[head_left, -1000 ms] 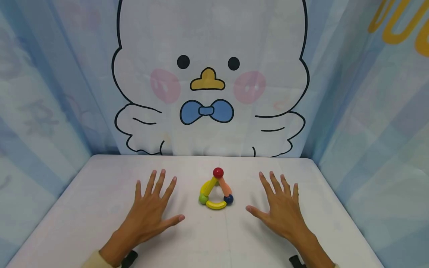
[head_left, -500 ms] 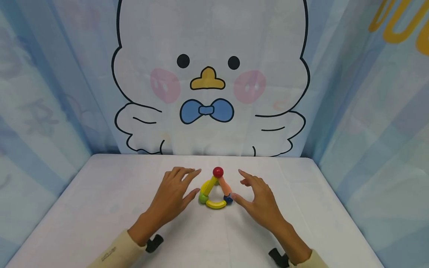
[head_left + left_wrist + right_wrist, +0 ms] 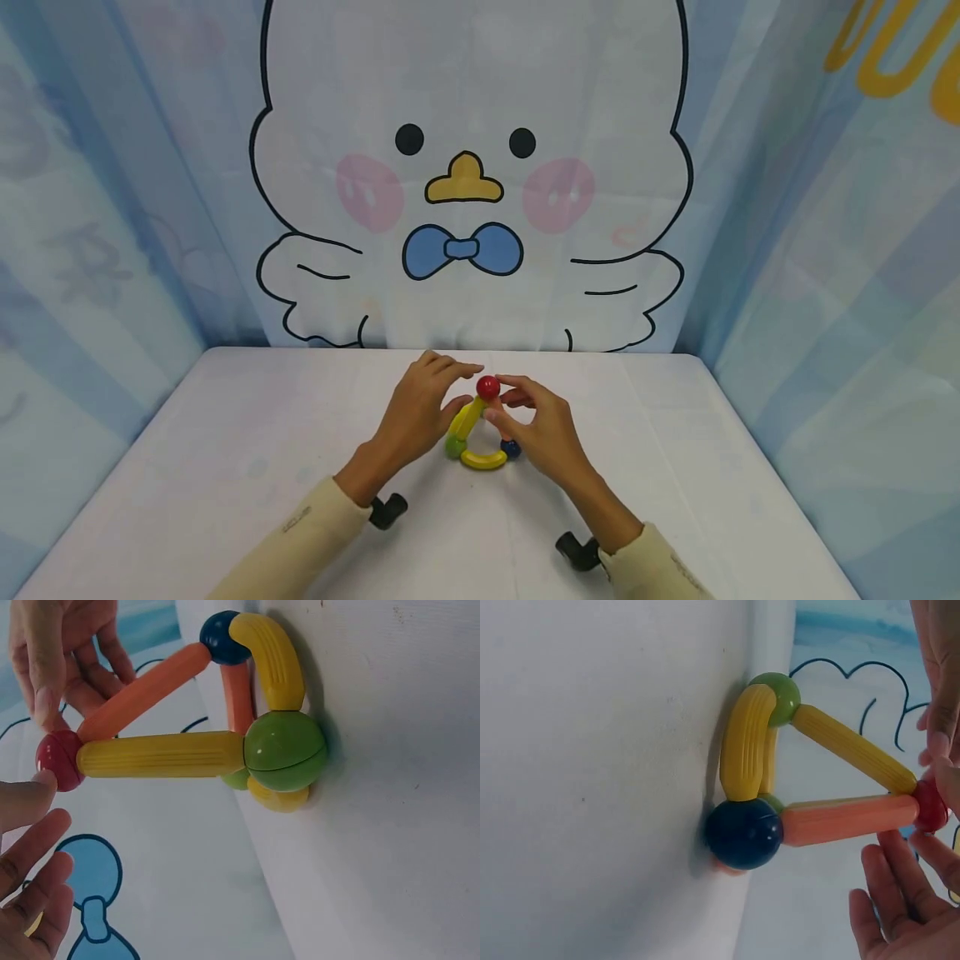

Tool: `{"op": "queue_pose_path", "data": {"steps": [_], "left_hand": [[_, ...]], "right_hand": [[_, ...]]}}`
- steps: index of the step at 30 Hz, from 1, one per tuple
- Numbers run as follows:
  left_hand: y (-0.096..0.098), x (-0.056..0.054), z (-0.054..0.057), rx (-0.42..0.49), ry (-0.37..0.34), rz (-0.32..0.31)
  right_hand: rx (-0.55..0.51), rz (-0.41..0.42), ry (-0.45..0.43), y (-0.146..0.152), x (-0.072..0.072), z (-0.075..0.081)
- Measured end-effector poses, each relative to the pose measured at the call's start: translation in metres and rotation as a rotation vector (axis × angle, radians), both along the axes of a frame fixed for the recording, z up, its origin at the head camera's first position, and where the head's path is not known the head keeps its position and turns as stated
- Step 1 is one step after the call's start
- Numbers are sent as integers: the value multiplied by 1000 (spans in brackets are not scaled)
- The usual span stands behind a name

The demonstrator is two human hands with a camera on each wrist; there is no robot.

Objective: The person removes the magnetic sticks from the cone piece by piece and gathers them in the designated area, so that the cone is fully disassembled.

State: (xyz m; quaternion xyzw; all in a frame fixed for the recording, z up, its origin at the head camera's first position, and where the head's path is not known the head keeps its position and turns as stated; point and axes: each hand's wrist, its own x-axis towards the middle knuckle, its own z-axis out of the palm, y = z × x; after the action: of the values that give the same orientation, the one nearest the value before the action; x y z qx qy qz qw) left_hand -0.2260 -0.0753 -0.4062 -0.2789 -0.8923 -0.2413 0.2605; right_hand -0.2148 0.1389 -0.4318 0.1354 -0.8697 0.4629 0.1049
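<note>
Head view, near edge first: cream sleeves [image 3: 300,533] are coming in at bottom L & bottom R, w/ black wrist gear [image 3: 388,511] sitting by each cuff. Farther up, mid-frame, our L hand [image 3: 411,410] is hovering L of the red ball [image 3: 487,387], thumb & index spread fairly wide. Our R hand [image 3: 549,433] is sitting R of it, gap narrower, index tip at the ball's R side; we can't tell if it's pinching.

Betw. them, just below frame ctr, the ball-and-stick pyramid [image 3: 470,418] is standing on the white table [image 3: 225,467]: red ball topping it, green ball [image 3: 454,447] lower L, dark blue ball [image 3: 511,449] lower R, curved yellow piece [image 3: 483,460] bridging those two. Left wrist view: the orange stick [image 3: 146,690] is joining dark blue to red.

For a good hold, we're wanting light, even fingertip contact on the red ball's opp. sides, thumbs clear of the sticks; any sideways push is prob. stressing the joints.

Farthest back, a cartoon-bird backdrop [image 3: 465,100] is filling upper frame.
</note>
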Motion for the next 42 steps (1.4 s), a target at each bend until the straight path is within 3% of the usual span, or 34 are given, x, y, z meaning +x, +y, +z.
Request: {"op": "queue_pose_path", "data": {"steps": [9, 18, 26, 33, 42], "left_hand": [[8, -10, -3, -60, -13, -22], [9, -16, 1, -108, -88, -67], [10, -18, -1, -125, -57, -60], [9, -20, -9, -48, -34, -43], [8, -18, -20, 120, -143, 21]], "right_hand": [[-43, 6, -44, -7, -15, -1], [-41, 24, -99, -10, -21, 1], [-41, 17, -99, -10, -23, 1], [-31, 30, -73, -8, -24, 0], [-29, 37, -68, -8, -25, 0]]}}
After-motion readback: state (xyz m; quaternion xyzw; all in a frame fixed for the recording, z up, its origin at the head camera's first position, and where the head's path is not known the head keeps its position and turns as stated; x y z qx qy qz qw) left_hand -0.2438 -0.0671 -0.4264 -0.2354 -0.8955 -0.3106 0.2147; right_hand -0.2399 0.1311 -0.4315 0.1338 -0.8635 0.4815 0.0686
